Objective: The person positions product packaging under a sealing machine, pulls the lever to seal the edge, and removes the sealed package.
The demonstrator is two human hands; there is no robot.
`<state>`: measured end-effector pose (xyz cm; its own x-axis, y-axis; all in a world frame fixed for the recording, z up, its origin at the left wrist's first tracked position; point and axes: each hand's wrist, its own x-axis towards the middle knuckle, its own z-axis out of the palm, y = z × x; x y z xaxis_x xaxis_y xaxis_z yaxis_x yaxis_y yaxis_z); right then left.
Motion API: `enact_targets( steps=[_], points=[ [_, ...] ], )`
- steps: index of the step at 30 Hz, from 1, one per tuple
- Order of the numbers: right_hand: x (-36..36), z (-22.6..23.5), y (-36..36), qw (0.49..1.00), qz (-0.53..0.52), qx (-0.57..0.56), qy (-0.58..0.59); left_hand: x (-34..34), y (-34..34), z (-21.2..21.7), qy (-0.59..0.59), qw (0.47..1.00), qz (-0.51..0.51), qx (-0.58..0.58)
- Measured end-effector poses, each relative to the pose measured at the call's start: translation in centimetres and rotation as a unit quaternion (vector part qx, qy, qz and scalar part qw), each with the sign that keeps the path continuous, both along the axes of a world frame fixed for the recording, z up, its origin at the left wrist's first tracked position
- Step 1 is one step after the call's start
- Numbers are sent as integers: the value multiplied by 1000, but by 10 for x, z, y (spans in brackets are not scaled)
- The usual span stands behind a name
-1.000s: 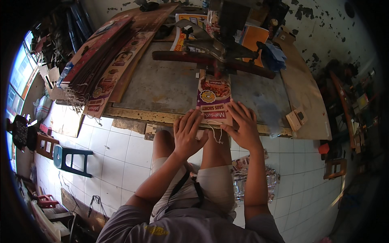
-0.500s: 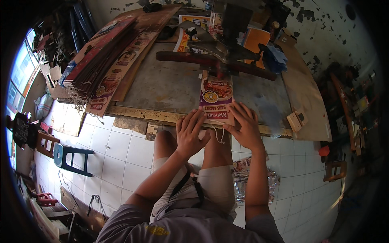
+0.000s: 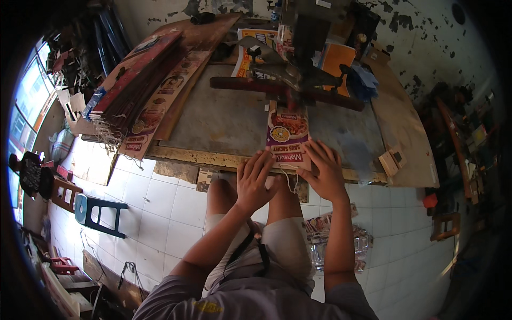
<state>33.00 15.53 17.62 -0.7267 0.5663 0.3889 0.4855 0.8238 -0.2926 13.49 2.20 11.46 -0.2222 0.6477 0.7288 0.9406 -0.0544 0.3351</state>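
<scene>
both hands (image 3: 290,178) on glossy printed cardboard (image 3: 288,136)

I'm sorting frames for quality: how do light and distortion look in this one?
Head view: fisheye bends the workbench edge and blackens the corners; daylight from the windows at left blows out; the printed paper bag under the left hand and right hand is evenly lit and fairly sharp.

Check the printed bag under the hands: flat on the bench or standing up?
Flat. The printed bag lies face up on the workbench, its far end under the machine. Left hand and right hand press its near end.
</scene>
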Motion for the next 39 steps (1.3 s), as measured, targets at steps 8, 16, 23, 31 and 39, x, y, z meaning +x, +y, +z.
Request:
enact_targets(
  steps=[8, 16, 23, 31, 39],
  points=[
    [-5, -1, -12, 997, -30, 64, 29, -3, -3, 2, 31, 999, 10, -13],
    [-6, -13, -13, 992, -49, 97, 66, -7, -2, -5, 41, 999, 1, -6],
    [-8, -15, -13, 991, -54, 103, 70, -10, -1, -8, 44, 999, -4, 5],
    [-12, -25, -21, 983, -72, 124, 118, -13, -4, -10, 36, 999, -16, -7],
    [-17, -69, -29, 955, -127, 181, 197, -19, -6, -11, 55, 998, -22, -10]
  ],
)
